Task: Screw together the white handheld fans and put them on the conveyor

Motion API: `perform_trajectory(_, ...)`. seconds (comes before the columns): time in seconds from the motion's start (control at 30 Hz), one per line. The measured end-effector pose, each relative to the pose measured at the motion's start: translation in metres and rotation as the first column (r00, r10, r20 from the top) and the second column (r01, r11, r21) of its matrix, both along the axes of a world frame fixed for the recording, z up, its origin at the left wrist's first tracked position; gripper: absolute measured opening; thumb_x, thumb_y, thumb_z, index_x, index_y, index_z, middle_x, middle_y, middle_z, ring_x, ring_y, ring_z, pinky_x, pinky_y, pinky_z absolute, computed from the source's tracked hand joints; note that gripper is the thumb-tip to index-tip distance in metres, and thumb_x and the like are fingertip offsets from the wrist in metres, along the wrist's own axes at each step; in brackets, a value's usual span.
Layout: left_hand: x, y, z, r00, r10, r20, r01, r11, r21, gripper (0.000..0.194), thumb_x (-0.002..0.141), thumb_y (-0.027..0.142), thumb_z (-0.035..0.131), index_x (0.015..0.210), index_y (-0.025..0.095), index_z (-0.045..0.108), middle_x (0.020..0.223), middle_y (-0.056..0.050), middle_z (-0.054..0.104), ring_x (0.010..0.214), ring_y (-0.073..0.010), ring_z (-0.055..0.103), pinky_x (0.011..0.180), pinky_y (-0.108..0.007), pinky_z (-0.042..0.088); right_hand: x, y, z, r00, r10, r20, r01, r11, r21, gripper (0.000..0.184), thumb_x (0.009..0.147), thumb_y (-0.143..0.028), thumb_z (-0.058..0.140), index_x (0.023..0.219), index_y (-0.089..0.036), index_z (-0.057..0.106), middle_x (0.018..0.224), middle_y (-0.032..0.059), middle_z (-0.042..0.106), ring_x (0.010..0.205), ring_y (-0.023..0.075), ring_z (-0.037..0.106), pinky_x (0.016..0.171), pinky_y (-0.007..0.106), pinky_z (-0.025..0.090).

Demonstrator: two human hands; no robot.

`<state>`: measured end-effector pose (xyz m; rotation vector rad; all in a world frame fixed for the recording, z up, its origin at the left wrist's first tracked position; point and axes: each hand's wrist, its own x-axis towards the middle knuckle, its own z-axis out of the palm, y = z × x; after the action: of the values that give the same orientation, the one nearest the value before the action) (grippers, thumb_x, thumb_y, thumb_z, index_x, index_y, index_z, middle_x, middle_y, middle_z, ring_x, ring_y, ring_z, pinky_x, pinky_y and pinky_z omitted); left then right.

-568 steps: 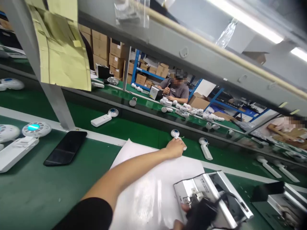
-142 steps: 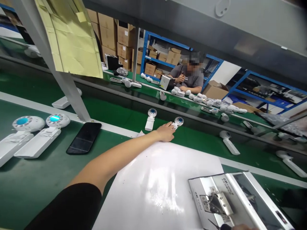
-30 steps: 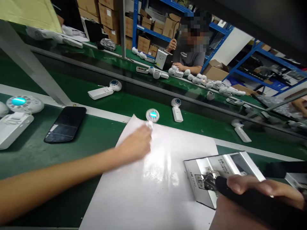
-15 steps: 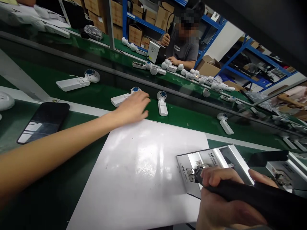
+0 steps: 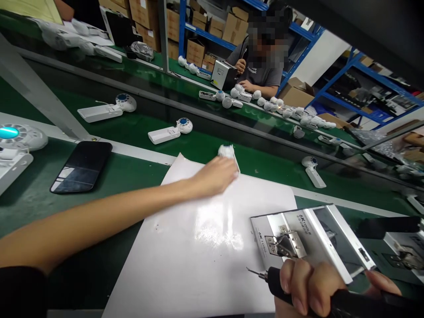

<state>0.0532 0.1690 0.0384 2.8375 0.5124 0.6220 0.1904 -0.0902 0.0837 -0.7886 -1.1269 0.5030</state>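
Left hand (image 5: 213,177) lies curled over the white handheld fan (image 5: 226,151) at the top edge of the white sheet (image 5: 165,265), fingers closed on its handle, though they hide how firm the hold is; a loose grip could let the fan drop onto the green conveyor belt (image 5: 132,141) or snag on the sheet's edge. Lower right, the right hand (image 5: 308,285) is wrapped round a black-handled electric screwdriver (image 5: 273,280), its bare bit (image 5: 256,274) pointing left just below the silver metal jig (image 5: 311,234); a careless swing could scratch the jig or gouge the sheet.
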Motion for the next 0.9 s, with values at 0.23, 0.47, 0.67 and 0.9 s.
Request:
perform_trajectory(0.23,-0.071,-0.143,-0.027,0.876,-0.482,-0.006,0.482,0.876,0.031,0.005,0.095,0.021,0.066,0.097,0.016,0.066,0.092,-0.008,0.063,0.082,-0.0229,0.054,0.085,-0.038,0.046,-0.031,0.028,0.01,0.98,-0.131,-0.151,0.116,0.988,-0.106,0.04,0.1,-0.069,0.05,0.127,-0.04,0.057,0.063,-0.0095,0.059,0.041,0.0135,0.046,0.045,0.032,0.05)
perform_trajectory(0.47,-0.076,-0.156,-0.032,0.848,-0.529,0.024,0.529,0.847,-0.046,0.016,0.093,0.03,0.069,0.099,0.016,0.065,0.095,-0.007,0.064,0.088,-0.0236,0.056,0.094,-0.039,0.047,-0.063,0.076,-0.002,0.969,-0.215,-0.122,0.2,0.972,-0.125,0.07,0.088,-0.093,0.032,0.122,-0.035,0.051,0.054,-0.0126,0.052,0.036,0.0116,0.034,0.039,0.028,0.04)
perform_trajectory(0.67,-0.074,-0.157,-0.034,0.857,-0.514,0.035,0.515,0.856,-0.039,0.013,0.095,0.029,0.066,0.098,0.016,0.066,0.092,-0.006,0.064,0.088,-0.0227,0.057,0.095,-0.039,0.047,-0.067,0.087,-0.007,0.971,-0.204,-0.123,0.171,0.957,-0.234,0.065,0.086,-0.089,0.05,0.118,-0.033,0.047,0.055,-0.0137,0.053,0.037,0.0119,0.038,0.042,0.028,0.042)
perform_trajectory(0.9,-0.074,-0.159,-0.032,0.858,-0.512,0.026,0.513,0.855,-0.074,0.012,0.094,0.029,0.067,0.098,0.018,0.067,0.095,-0.007,0.068,0.09,-0.0226,0.058,0.096,-0.039,0.048,-0.079,0.098,-0.017,0.963,-0.245,-0.111,0.209,0.942,-0.264,0.065,0.083,-0.087,0.061,0.112,-0.03,0.046,0.054,-0.0134,0.05,0.036,0.0112,0.036,0.041,0.028,0.04)
